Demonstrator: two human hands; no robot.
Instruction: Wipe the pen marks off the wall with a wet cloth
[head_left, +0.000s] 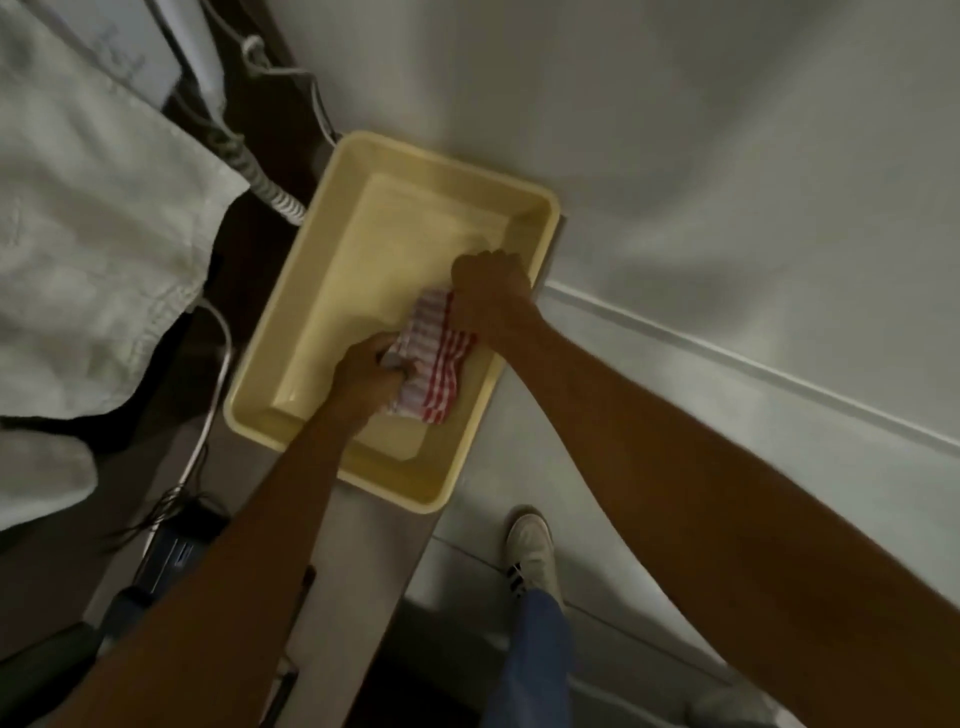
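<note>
A red-and-white checked cloth (434, 358) is bunched up over a yellow plastic basin (358, 156) that holds water. My left hand (363, 382) grips the cloth's near end. My right hand (491, 291) is closed on its far end. Both hands are inside the basin's rim, with the cloth stretched between them. The plain white wall (727, 156) rises to the right of the basin; no pen marks show on the part in view.
The basin sits on a narrow surface beside the wall. White fabric (93, 234) lies at the left. Cables and a coiled cord (270, 192) run behind the basin. A dark device (176, 551) lies at lower left. My shoe (530, 551) stands on the floor below.
</note>
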